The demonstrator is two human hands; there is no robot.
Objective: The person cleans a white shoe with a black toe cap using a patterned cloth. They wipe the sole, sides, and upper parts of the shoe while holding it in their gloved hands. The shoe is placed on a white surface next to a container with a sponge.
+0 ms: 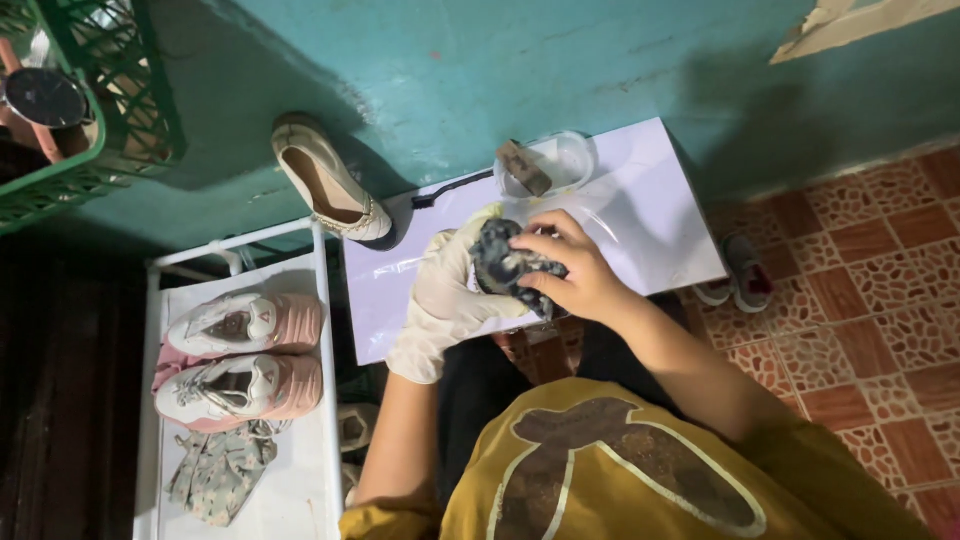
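Note:
My left hand point(448, 295) wears a pale rubber glove and cups a dark, dirty rag point(508, 262). My bare right hand point(570, 270) grips the same rag from the right side, its fingers pressed into the cloth. Both hands hover over the front edge of a white tile board point(650, 200). On the board behind them lies a clear plastic bowl point(560, 165) with a brown block point(525, 168) resting on its rim, and a black brush point(450, 190) to its left.
A beige flat shoe point(325, 185) leans against the teal wall. At left a white rack point(300, 480) holds a pink-and-white pair of sneakers point(240, 360) and a patterned cloth point(220, 470). A green crate point(90, 110) sits top left. A small sandal point(740, 275) lies on the red tiled floor.

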